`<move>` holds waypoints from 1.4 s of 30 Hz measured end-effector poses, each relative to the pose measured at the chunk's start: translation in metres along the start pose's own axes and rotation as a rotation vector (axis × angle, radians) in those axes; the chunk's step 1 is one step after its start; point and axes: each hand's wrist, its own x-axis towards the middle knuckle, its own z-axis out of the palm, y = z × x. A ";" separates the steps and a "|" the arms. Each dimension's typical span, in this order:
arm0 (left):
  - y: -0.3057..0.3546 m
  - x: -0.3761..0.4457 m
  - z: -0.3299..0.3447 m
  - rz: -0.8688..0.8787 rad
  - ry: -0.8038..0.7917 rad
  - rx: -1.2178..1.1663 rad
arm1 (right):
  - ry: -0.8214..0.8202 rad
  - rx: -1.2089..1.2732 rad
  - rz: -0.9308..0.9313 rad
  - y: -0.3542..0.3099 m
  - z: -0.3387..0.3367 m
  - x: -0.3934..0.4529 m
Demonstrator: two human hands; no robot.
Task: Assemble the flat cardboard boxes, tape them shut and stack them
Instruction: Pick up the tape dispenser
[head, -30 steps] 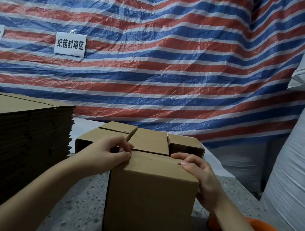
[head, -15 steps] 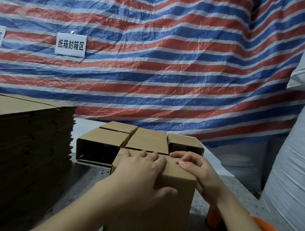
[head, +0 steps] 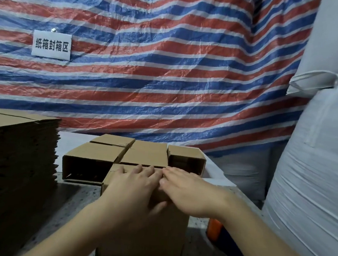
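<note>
A brown cardboard box [head: 142, 237] stands upright on the speckled table [head: 71, 205] right in front of me. My left hand [head: 136, 188] lies flat on its top flaps, fingers spread and straight. Beside it my right hand [head: 191, 191] also presses flat on the top, fingertips touching the left hand's. Behind this box sit several assembled boxes [head: 92, 158], some lying on their sides with open ends facing me. A tall stack of flat cardboard blanks [head: 15, 165] rises at the left.
A red, white and blue striped tarp [head: 168, 76] with a white sign [head: 51, 45] hangs behind the table. Big white sacks [head: 316, 161] stand at the right. An orange object [head: 214, 226] peeks out below my right wrist at the table edge.
My left hand slid from the box's left top edge onto the top flaps. My right hand uncurled from the right edge and now lies flat on top.
</note>
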 end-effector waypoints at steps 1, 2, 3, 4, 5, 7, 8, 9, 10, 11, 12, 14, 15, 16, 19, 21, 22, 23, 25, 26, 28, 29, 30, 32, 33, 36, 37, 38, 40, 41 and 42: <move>0.000 -0.001 0.000 -0.004 0.001 0.003 | 0.043 0.098 0.006 0.004 -0.002 -0.001; 0.000 -0.001 -0.002 -0.007 0.002 0.003 | 0.131 0.192 0.028 0.010 -0.004 -0.002; 0.000 0.000 -0.003 -0.012 -0.001 -0.001 | 0.248 0.241 0.060 0.019 -0.007 -0.004; 0.000 0.000 -0.004 -0.019 -0.004 -0.010 | 0.367 0.197 0.110 0.033 -0.010 -0.008; 0.000 0.001 -0.004 -0.026 -0.005 -0.018 | 0.447 0.072 0.188 0.048 -0.014 -0.012; 0.002 0.002 -0.005 -0.031 -0.004 -0.039 | 0.408 -0.221 0.380 0.082 -0.018 -0.027; 0.002 0.002 -0.005 -0.033 -0.004 -0.047 | 0.301 -0.316 0.465 0.098 -0.016 -0.036; 0.003 0.002 -0.006 -0.035 -0.003 -0.048 | 0.184 -0.371 0.535 0.112 -0.011 -0.043; 0.004 0.001 -0.007 -0.038 -0.002 -0.047 | 0.077 -0.396 0.588 0.121 -0.004 -0.051; 0.006 0.000 -0.008 -0.041 -0.001 -0.046 | -0.005 -0.403 0.626 0.129 0.004 -0.059; 0.007 -0.001 -0.009 -0.043 0.002 -0.048 | -0.053 -0.398 0.651 0.135 0.014 -0.066; 0.008 -0.001 -0.011 -0.045 0.013 -0.054 | -0.056 -0.377 0.674 0.142 0.029 -0.075; 0.008 -0.002 -0.011 -0.046 0.016 -0.059 | -0.028 -0.371 0.677 0.143 0.035 -0.078; 0.009 -0.002 -0.012 -0.047 0.019 -0.065 | -0.009 -0.383 0.675 0.143 0.040 -0.081; 0.009 -0.002 -0.011 -0.052 0.025 -0.069 | 0.013 -0.408 0.653 0.142 0.053 -0.082; 0.009 -0.002 -0.010 -0.056 0.021 -0.072 | 0.066 -0.326 0.649 0.139 0.060 -0.080; 0.009 -0.002 -0.010 -0.057 0.019 -0.075 | 0.108 -0.283 0.645 0.139 0.063 -0.079; 0.009 -0.002 -0.010 -0.056 0.017 -0.077 | 0.147 -0.261 0.639 0.140 0.066 -0.078; 0.008 -0.002 -0.009 -0.053 0.014 -0.074 | 0.203 -0.277 0.631 0.141 0.070 -0.077; 0.008 -0.002 -0.009 -0.052 0.014 -0.074 | 0.221 -0.285 0.628 0.141 0.071 -0.076; 0.008 -0.002 -0.009 -0.052 0.011 -0.079 | 0.255 -0.245 0.604 0.143 0.067 -0.073; 0.008 -0.002 -0.009 -0.053 0.006 -0.081 | 0.277 -0.191 0.582 0.142 0.061 -0.070; 0.009 -0.002 -0.009 -0.055 0.001 -0.082 | 0.310 -0.116 0.559 0.140 0.051 -0.067; 0.009 -0.001 -0.009 -0.056 0.005 -0.090 | 0.428 0.081 0.514 0.127 0.020 -0.060; 0.008 -0.001 -0.008 -0.055 0.014 -0.104 | 0.503 0.217 0.489 0.116 0.000 -0.057; 0.007 -0.002 -0.007 -0.046 0.047 -0.155 | 0.588 0.689 0.366 0.079 -0.057 -0.047; 0.006 -0.003 -0.006 -0.045 0.054 -0.163 | 0.560 0.809 0.294 0.067 -0.073 -0.042; 0.006 -0.003 -0.005 -0.042 0.061 -0.167 | 0.507 0.898 0.217 0.057 -0.085 -0.037; 0.005 -0.002 -0.004 -0.034 0.073 -0.168 | 0.390 0.992 0.113 0.038 -0.100 -0.025; 0.005 -0.001 -0.004 -0.031 0.073 -0.170 | 0.337 1.006 0.093 0.029 -0.105 -0.019; 0.005 -0.001 -0.004 -0.031 0.074 -0.174 | 0.292 0.996 0.092 0.023 -0.107 -0.013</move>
